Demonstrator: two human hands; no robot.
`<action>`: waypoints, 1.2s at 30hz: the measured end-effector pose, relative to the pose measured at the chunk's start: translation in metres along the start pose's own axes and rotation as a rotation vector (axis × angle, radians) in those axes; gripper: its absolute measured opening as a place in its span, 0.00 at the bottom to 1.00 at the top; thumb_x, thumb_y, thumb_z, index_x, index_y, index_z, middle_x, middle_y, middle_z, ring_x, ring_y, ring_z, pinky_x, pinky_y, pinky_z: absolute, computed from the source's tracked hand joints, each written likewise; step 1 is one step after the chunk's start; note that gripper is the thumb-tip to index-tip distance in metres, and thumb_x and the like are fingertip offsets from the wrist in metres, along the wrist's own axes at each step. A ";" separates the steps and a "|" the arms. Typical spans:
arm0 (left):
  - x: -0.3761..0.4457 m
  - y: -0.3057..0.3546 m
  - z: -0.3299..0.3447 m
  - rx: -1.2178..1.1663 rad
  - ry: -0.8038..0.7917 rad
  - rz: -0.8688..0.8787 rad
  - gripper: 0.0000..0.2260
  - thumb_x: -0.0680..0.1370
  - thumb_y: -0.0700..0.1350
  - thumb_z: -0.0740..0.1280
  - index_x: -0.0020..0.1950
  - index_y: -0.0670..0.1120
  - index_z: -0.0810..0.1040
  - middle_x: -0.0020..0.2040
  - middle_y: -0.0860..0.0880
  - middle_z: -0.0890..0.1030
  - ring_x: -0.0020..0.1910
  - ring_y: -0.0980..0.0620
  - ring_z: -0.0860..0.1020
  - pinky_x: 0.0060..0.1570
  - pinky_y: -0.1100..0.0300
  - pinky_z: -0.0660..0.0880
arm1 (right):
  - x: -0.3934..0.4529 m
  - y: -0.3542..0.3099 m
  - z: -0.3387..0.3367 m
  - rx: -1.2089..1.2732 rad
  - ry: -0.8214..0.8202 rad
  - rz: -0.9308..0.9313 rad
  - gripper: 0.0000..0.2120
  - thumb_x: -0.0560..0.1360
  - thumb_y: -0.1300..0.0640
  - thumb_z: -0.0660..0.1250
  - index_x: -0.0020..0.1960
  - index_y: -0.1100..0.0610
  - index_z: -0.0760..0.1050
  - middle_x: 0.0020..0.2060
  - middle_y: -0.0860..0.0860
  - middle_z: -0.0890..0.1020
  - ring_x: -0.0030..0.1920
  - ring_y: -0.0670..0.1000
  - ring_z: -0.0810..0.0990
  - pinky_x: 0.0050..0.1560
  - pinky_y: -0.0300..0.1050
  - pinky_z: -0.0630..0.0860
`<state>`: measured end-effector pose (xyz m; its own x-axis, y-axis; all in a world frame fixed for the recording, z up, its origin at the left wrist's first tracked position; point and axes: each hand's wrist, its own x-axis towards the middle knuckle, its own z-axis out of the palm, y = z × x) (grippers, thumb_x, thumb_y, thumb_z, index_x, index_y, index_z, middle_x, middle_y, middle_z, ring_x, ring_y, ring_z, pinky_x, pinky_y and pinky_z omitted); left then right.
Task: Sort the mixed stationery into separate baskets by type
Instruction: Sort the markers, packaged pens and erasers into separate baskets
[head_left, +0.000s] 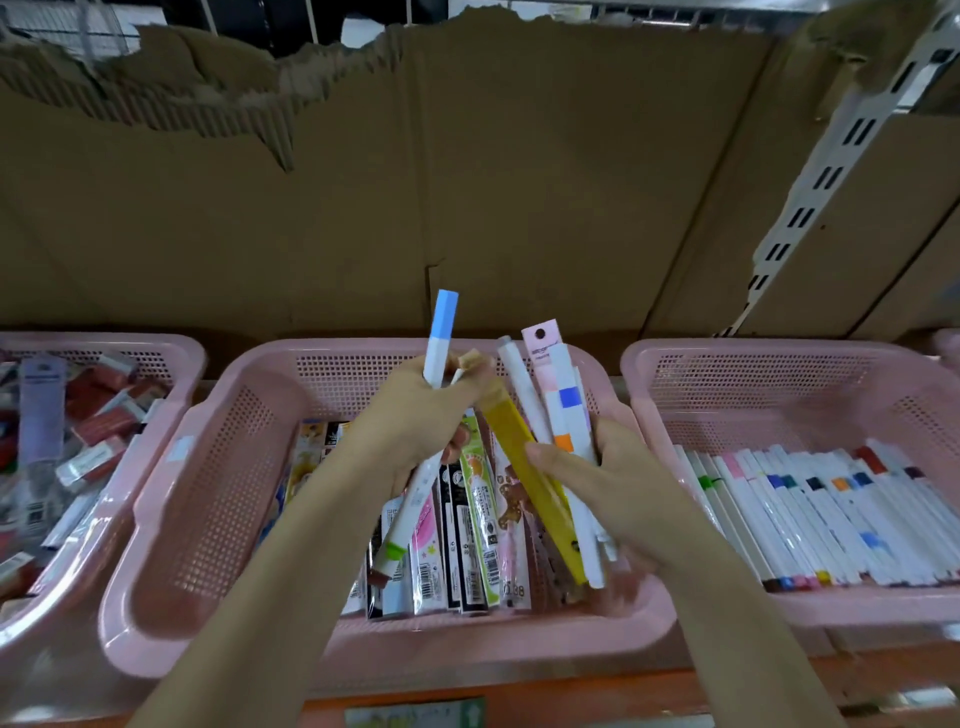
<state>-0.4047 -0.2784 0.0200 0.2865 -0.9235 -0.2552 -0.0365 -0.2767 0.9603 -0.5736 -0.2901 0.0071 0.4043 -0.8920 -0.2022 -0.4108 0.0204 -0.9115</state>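
Over the middle pink basket (218, 467) my left hand (415, 421) grips a white marker with a blue cap (441, 332) and a second marker with a green end (410, 514). My right hand (587, 478) holds a bundle: a yellow packet (511, 441), white markers (524, 395) and a pink-carded pack (550, 374). Below the hands, packaged pens (467, 545) lie in the middle basket. The right pink basket (727, 374) holds a row of white markers (831, 519) with coloured bands.
A left pink basket (171, 358) contains red and clear packets (93, 415). Brown cardboard (467, 182) backs the shelf, and a white slotted shelf upright (831, 171) rises at the right. An orange shelf edge (571, 691) runs below the baskets.
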 end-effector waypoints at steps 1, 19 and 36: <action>0.001 0.000 -0.003 0.000 0.024 -0.002 0.10 0.78 0.51 0.65 0.45 0.44 0.75 0.24 0.54 0.72 0.20 0.57 0.68 0.21 0.65 0.67 | 0.001 0.001 -0.001 0.040 0.035 0.000 0.04 0.75 0.54 0.69 0.45 0.53 0.76 0.36 0.53 0.79 0.38 0.49 0.79 0.46 0.52 0.79; 0.047 -0.036 0.039 0.974 -0.142 -0.080 0.14 0.79 0.51 0.63 0.59 0.42 0.72 0.44 0.47 0.73 0.40 0.49 0.74 0.40 0.58 0.73 | 0.007 0.003 -0.013 -0.090 0.209 -0.043 0.07 0.77 0.50 0.65 0.41 0.47 0.70 0.41 0.51 0.79 0.41 0.52 0.80 0.43 0.48 0.79; 0.001 -0.011 0.008 -0.147 -0.047 -0.124 0.11 0.77 0.47 0.67 0.38 0.43 0.72 0.31 0.46 0.68 0.19 0.53 0.67 0.19 0.66 0.65 | 0.001 -0.009 0.001 0.102 -0.073 0.009 0.08 0.78 0.53 0.65 0.41 0.53 0.77 0.25 0.43 0.79 0.27 0.39 0.76 0.29 0.31 0.72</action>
<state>-0.4113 -0.2781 0.0088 0.2345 -0.8970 -0.3747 0.1376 -0.3510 0.9262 -0.5686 -0.2911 0.0150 0.4612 -0.8563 -0.2325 -0.3310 0.0771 -0.9405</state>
